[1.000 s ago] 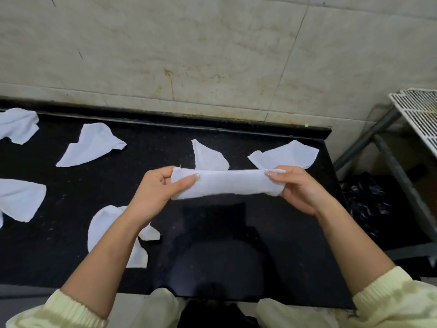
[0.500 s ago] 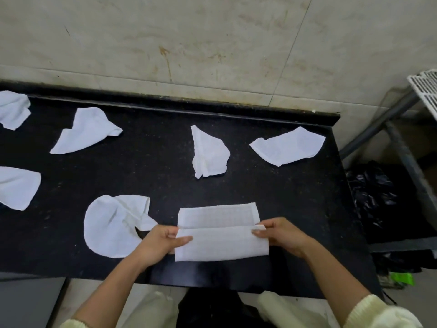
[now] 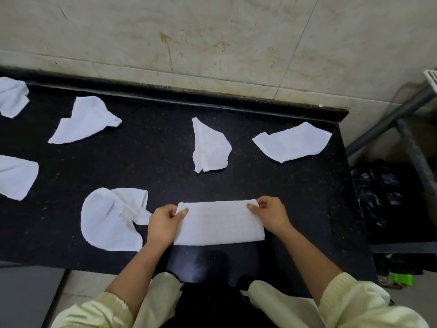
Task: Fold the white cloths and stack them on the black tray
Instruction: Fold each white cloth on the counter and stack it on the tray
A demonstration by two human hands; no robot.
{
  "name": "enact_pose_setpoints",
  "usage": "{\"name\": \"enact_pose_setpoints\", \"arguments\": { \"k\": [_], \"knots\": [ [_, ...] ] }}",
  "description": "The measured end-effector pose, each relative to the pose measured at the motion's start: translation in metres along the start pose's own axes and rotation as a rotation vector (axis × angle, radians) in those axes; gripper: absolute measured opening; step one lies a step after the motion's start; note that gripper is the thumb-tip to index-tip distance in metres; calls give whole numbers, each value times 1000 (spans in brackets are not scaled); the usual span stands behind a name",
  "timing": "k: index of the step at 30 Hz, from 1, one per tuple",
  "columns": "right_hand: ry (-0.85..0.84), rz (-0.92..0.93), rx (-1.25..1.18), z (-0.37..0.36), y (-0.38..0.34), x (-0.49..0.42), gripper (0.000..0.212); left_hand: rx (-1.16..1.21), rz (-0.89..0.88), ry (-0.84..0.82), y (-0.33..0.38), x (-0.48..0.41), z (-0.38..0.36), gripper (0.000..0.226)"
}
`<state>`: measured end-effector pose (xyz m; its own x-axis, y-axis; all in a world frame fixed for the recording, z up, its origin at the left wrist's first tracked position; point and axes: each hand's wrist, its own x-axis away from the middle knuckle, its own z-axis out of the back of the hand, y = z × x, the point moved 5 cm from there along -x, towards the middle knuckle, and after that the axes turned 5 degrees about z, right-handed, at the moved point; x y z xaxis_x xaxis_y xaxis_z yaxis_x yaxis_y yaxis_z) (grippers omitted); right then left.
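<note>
A white cloth [image 3: 220,223] lies folded into a flat rectangle near the front edge of the black counter [image 3: 153,162]. My left hand [image 3: 163,223] pinches its upper left corner between thumb and fingers. My right hand [image 3: 268,214] pinches its upper right corner. Several unfolded white cloths lie scattered on the counter: one [image 3: 111,218] just left of my left hand, one [image 3: 209,147] in the middle, one [image 3: 293,142] at the back right. No separate tray can be told apart from the black surface.
More loose cloths lie at the left: one [image 3: 82,120] at the back, one [image 3: 16,176] at the edge, one [image 3: 13,97] in the corner. A tiled wall backs the counter. A metal rack frame [image 3: 402,119] and a black bag [image 3: 376,188] stand right of the counter.
The cloth was held stretched in the air, then laid on the counter. Since half a second ago its near half has been folded up over the far half, and both hands moved to the far corners.
</note>
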<state>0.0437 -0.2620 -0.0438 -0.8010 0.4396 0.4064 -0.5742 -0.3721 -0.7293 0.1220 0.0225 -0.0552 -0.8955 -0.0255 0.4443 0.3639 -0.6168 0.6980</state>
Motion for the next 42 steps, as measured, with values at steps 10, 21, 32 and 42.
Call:
{"name": "enact_pose_setpoints", "arguments": {
  "k": [10, 21, 32, 42],
  "knots": [
    [132, 165, 304, 5, -11, 9, 18, -259, -122, 146, 12, 18, 3, 27],
    [25, 233, 371, -20, 0, 35, 20, -408, -302, 1, 3, 41, -27, 41],
    [84, -177, 199, -7, 8, 36, 64, -232, -170, -76, -2, 33, -14, 49],
    [51, -284, -131, -11, 16, 34, 33, -233, -138, -103, 0, 34, -11, 49]
  ]
}}
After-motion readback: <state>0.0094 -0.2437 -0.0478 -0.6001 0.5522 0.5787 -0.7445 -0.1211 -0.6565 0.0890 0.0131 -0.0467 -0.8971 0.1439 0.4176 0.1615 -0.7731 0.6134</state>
